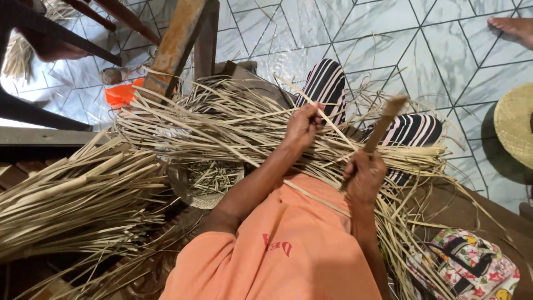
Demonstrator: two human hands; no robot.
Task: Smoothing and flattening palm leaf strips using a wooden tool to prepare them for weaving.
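Observation:
A thick heap of pale dried straw strips (pixel 222 125) lies across my lap, over my striped trousers (pixel 325 83). My left hand (pixel 302 126) is closed around a few of the strips, pinching one thin strip that runs toward the right. My right hand (pixel 365 175) grips a flat wooden stick (pixel 384 123) that points up and away from me, blurred by motion. Both forearms reach out from my orange shirt (pixel 288 244).
A second bundle of straw (pixel 72 194) lies at the left. A shallow bowl with straw scraps (pixel 206 186) sits below the heap. A woven round piece (pixel 513 125) is at the right edge, a patterned bag (pixel 472 266) at the lower right. Wooden chair legs (pixel 175 44) stand behind. Another person's bare foot (pixel 513 28) shows top right.

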